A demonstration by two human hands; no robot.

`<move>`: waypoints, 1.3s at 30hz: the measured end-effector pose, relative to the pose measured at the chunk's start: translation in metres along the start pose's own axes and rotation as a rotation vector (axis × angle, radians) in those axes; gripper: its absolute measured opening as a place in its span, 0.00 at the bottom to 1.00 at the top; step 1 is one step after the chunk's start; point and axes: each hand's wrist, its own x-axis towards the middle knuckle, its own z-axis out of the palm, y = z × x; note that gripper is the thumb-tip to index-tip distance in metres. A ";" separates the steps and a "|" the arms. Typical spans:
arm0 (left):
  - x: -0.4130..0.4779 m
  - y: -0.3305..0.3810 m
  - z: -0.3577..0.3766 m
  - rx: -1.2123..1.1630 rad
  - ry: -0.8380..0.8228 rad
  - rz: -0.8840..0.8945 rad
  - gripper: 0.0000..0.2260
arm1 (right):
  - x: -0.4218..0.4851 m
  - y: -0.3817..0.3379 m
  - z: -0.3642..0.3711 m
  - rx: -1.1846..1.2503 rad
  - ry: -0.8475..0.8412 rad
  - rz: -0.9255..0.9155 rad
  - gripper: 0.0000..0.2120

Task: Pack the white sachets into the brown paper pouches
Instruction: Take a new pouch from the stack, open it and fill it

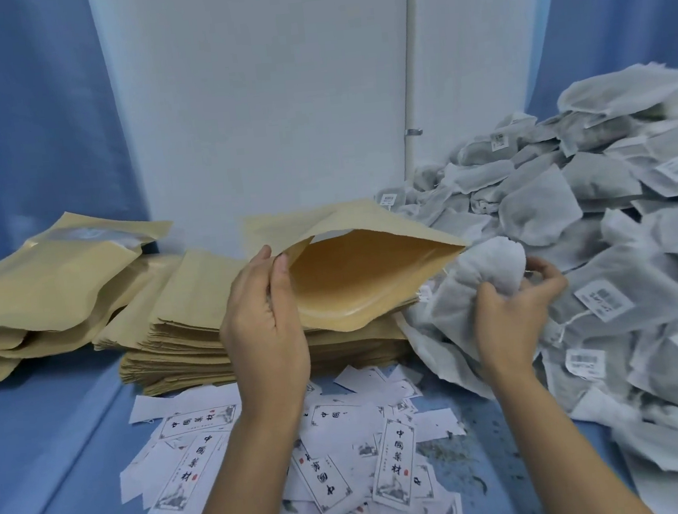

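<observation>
Sachet (491,267) is sitting at the mouth of the open pouch (356,284), not yet inside. Right hand (508,315) is grasping it, fingers curled round its rear. Left hand (265,326) is pinching the pouch's upper lip, holding it agape over the stack (180,346). Advised: keeping the mouth wide and feeding the sachet in end first, clear of the heap (613,197).

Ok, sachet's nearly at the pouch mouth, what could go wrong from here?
1. The left hand pinches the pouch only by its upper lip at one end; the mouth might sag shut when pushed.
2. The sachet is bunched in the right hand and could catch on the rim.
3. The pile lies right beside it; neighbours may drag along.
</observation>
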 end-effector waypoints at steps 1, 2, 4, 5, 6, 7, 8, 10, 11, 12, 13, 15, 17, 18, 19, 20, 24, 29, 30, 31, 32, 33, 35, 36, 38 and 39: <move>-0.001 0.001 0.001 -0.009 -0.010 0.004 0.14 | 0.003 0.002 -0.002 -0.070 0.013 -0.005 0.23; -0.003 0.001 0.002 -0.017 -0.019 0.009 0.13 | 0.005 0.004 -0.004 -0.168 -0.016 -0.013 0.22; -0.004 0.002 0.004 -0.017 -0.032 0.029 0.11 | 0.008 0.011 -0.007 -0.466 -0.153 -0.055 0.19; -0.005 0.002 0.005 -0.014 -0.038 0.039 0.11 | 0.008 0.014 -0.007 -0.618 -0.222 -0.090 0.17; -0.005 0.002 0.005 -0.012 -0.044 0.046 0.11 | 0.008 0.016 -0.008 -0.749 -0.285 -0.115 0.16; -0.006 0.002 0.006 -0.011 -0.047 0.052 0.11 | 0.007 0.018 -0.008 -0.863 -0.340 -0.118 0.16; -0.005 0.002 0.005 -0.010 -0.048 0.057 0.11 | 0.005 0.019 -0.008 -0.954 -0.382 -0.102 0.17; -0.005 0.001 0.005 -0.010 -0.043 0.057 0.09 | 0.003 0.018 -0.009 -1.049 -0.428 -0.052 0.19; -0.005 0.001 0.005 -0.013 -0.039 0.052 0.09 | 0.003 0.018 -0.009 -1.064 -0.438 -0.039 0.20; -0.005 0.000 0.005 -0.016 -0.035 0.048 0.09 | 0.003 0.017 -0.008 -1.065 -0.442 -0.028 0.20; -0.005 0.000 0.004 -0.018 -0.031 0.047 0.08 | 0.003 0.017 -0.008 -1.051 -0.442 -0.012 0.21; -0.005 0.000 0.004 -0.018 -0.030 0.047 0.07 | 0.004 0.014 -0.006 -0.996 -0.435 0.036 0.24; -0.004 -0.001 0.004 -0.015 -0.032 0.049 0.07 | 0.004 0.013 -0.004 -0.949 -0.428 0.071 0.27; -0.004 -0.002 0.004 -0.012 -0.031 0.050 0.07 | 0.003 0.013 -0.004 -0.943 -0.426 0.076 0.27; -0.004 -0.003 0.004 -0.008 -0.028 0.049 0.08 | 0.003 0.014 -0.003 -0.949 -0.426 0.076 0.27; -0.004 -0.004 0.004 -0.004 -0.026 0.046 0.10 | 0.002 0.016 -0.003 -0.953 -0.430 0.074 0.27; -0.003 -0.006 0.003 -0.001 -0.021 0.032 0.10 | 0.001 0.018 -0.003 -0.854 -0.454 0.068 0.27; 0.000 -0.008 -0.001 0.007 -0.004 0.005 0.12 | 0.004 0.011 -0.005 -0.507 -0.377 -0.113 0.34; 0.001 -0.009 -0.001 0.010 0.001 0.001 0.12 | 0.004 0.010 -0.005 -0.505 -0.363 -0.174 0.36; 0.001 -0.009 -0.002 0.012 0.006 -0.002 0.13 | 0.004 0.009 -0.005 -0.542 -0.351 -0.221 0.35; 0.002 -0.009 -0.003 0.012 0.011 -0.007 0.13 | 0.005 0.010 -0.004 -0.617 -0.361 -0.262 0.31; 0.003 -0.008 -0.003 0.012 0.016 -0.013 0.14 | 0.006 0.010 -0.004 -0.722 -0.405 -0.307 0.24; 0.004 -0.009 -0.004 0.012 0.027 -0.027 0.15 | 0.005 0.009 -0.003 -0.886 -0.576 -0.350 0.11; 0.004 -0.009 -0.004 0.013 0.031 -0.033 0.15 | 0.004 0.009 -0.003 -0.905 -0.681 -0.319 0.10; 0.005 -0.009 -0.005 0.015 0.033 -0.038 0.16 | 0.005 0.008 -0.003 -0.856 -0.861 -0.209 0.15; 0.005 -0.009 -0.004 0.015 0.032 -0.042 0.16 | 0.006 0.004 -0.004 -0.814 -0.930 -0.135 0.18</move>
